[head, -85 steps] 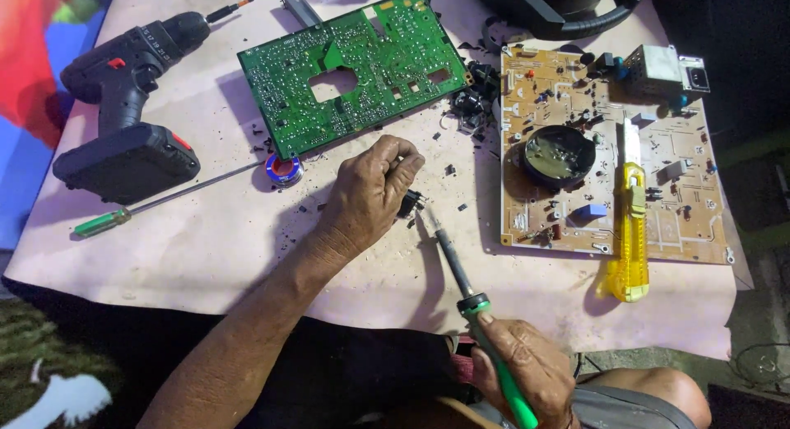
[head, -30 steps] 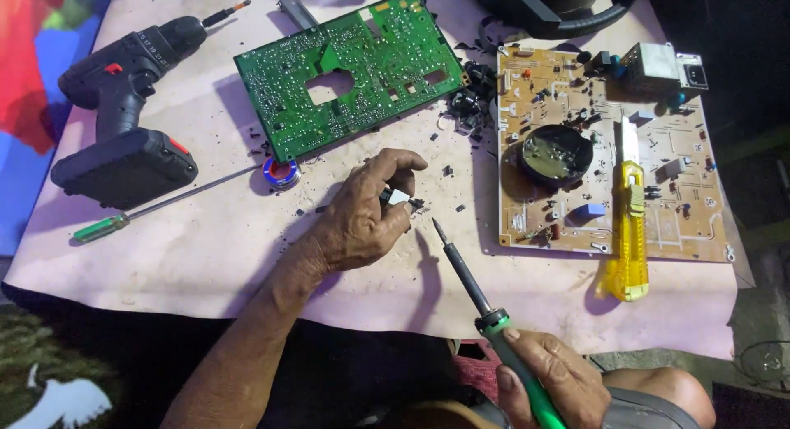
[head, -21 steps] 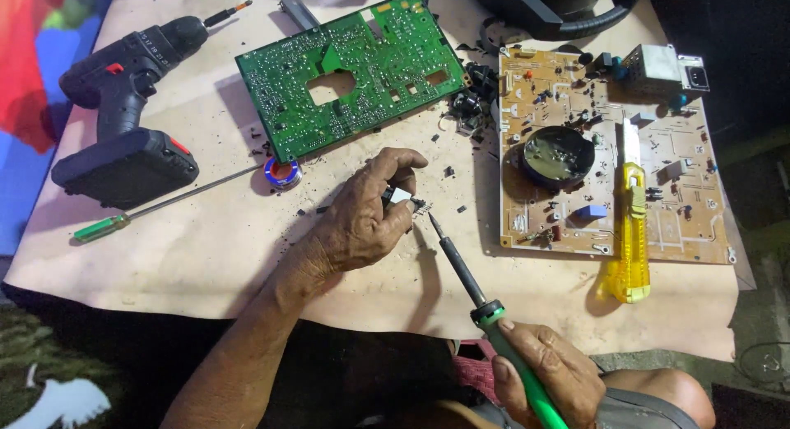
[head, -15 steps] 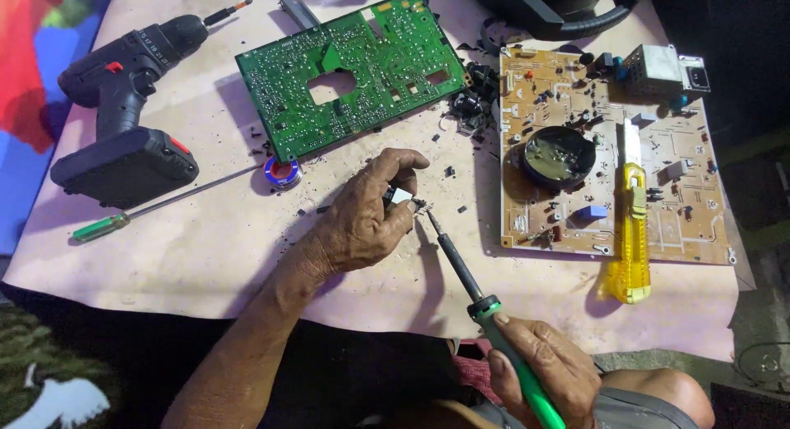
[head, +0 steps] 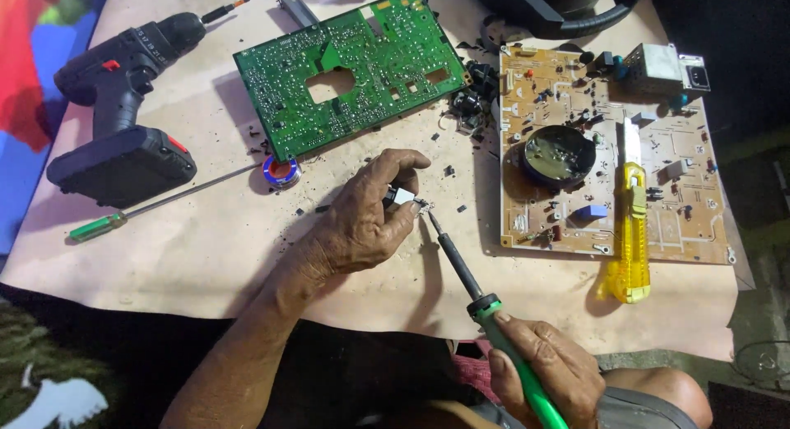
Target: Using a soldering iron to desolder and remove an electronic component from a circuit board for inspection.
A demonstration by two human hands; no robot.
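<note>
My left hand (head: 362, 219) rests on the pale table and pinches a small black and white electronic part (head: 401, 198) between thumb and fingers. My right hand (head: 547, 371) grips the green handle of a soldering iron (head: 469, 285) near the table's front edge. The iron's dark shaft slants up and left, and its tip touches the part's metal end beside my left thumb. A small spool of solder wire (head: 281, 172) lies just left of my left hand.
A green circuit board (head: 354, 67) lies at the back. A tan circuit board (head: 609, 149) lies to the right with a yellow utility knife (head: 630, 231) across it. A black cordless drill (head: 123, 108) and a green-handled screwdriver (head: 148, 207) lie left. Small dark bits are scattered around.
The soldering iron pulled back from my left hand, then came forward again until its tip met the small part. My left hand stayed in place, holding the part.
</note>
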